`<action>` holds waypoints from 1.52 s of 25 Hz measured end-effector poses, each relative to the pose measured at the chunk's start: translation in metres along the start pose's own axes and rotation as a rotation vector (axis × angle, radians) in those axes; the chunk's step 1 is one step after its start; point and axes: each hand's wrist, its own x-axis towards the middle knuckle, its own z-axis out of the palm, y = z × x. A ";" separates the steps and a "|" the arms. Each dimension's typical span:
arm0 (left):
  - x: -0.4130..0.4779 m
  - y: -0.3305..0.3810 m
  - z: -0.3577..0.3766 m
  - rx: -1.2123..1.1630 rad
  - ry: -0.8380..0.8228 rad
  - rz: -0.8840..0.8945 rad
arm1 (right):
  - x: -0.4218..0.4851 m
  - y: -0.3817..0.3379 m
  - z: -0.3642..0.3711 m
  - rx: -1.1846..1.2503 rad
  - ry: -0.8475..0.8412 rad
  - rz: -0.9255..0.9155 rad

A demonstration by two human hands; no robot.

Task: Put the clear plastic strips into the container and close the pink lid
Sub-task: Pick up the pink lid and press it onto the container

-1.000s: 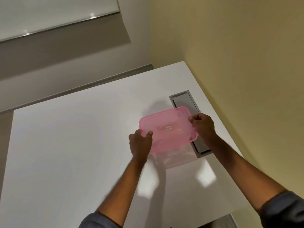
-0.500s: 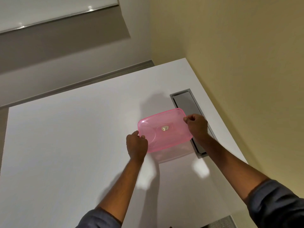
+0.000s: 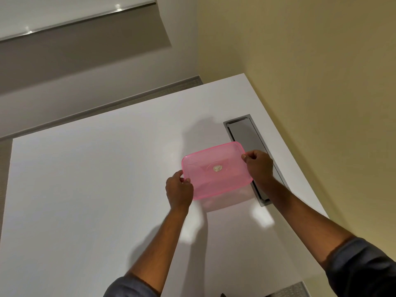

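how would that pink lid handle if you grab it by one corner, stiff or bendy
Probably a bit bendy: the pink lid looks like thin, see-through plastic, and both the left hand and the right hand hold opposite edges. Likely light for its size. Its glossy surface could be slippery, though fingertips pinching the rim seem enough.

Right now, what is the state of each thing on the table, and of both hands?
pink lid: lying on top of the container, held at two opposite edges.
container: clear, standing on the table, contents not discernible.
left hand: gripping the lid's near-left edge.
right hand: gripping the lid's right edge.
grey panel: closed, set into the table.
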 end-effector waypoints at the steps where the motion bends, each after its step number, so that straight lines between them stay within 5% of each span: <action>1: 0.001 -0.001 0.000 -0.013 -0.003 -0.016 | 0.000 0.000 0.001 0.004 0.002 0.001; 14: 0.011 -0.012 0.012 -0.185 -0.015 -0.225 | -0.003 0.007 0.007 -0.042 0.005 -0.008; 21: 0.003 -0.017 0.029 -0.003 0.042 -0.148 | -0.019 0.025 0.020 -0.238 0.062 -0.189; 30: -0.001 -0.011 0.034 0.062 0.131 -0.114 | -0.017 0.032 0.018 -0.169 0.052 -0.106; 38: 0.083 0.027 0.036 0.217 0.123 0.022 | -0.016 0.039 0.022 -0.159 0.047 -0.149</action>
